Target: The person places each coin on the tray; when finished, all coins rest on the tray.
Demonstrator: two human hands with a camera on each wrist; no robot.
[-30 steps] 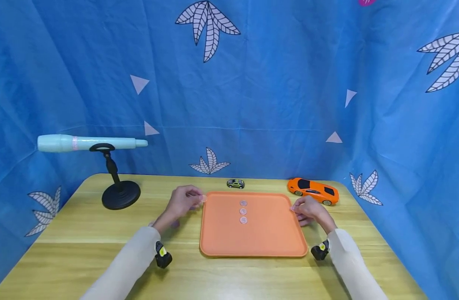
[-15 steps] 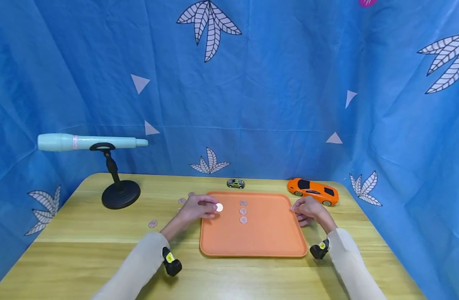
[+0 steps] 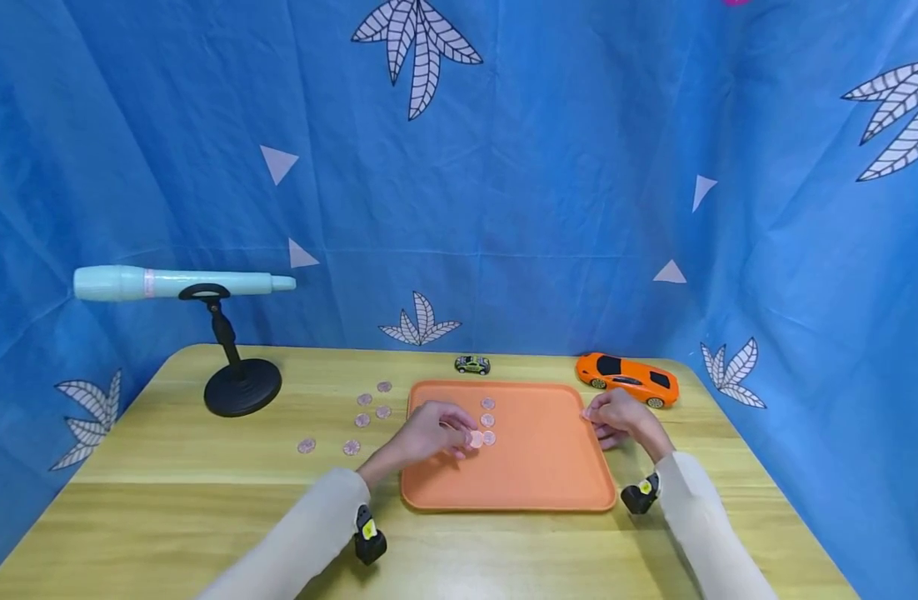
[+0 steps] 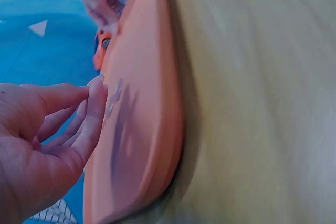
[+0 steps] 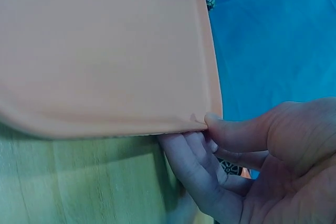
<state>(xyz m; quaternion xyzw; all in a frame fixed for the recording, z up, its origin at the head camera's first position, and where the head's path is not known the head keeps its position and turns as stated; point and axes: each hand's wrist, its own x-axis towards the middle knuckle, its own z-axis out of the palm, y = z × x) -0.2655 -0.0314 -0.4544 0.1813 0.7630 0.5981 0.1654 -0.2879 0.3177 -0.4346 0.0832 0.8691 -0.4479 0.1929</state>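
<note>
Over the left half of an orange tray (image 3: 534, 483), my left hand (image 3: 432, 432) pinches a coin (image 3: 476, 439) between thumb and fingertips. That coin is just left of the lowest of three coins standing in a column, whose middle one (image 3: 487, 421) lies near the tray's centre. In the left wrist view the thumb and index tips meet close above the tray floor; the pinched coin is hard to make out there. My right hand (image 3: 620, 419) grips the tray's right rim, thumb on top and fingers beneath, as the right wrist view shows (image 5: 247, 156).
Several loose coins (image 3: 362, 420) lie on the wooden table (image 3: 204, 500) left of the tray. A small toy car (image 3: 472, 365) stands behind the tray, an orange toy car (image 3: 631, 379) at back right. A light-blue microphone (image 3: 182, 284) rests on a black stand (image 3: 241, 388).
My left hand has carried the coin from the tray's left rim rightward to beside the column's lowest coin. The right hand stays on the rim; loose coins behind the left hand are uncovered.
</note>
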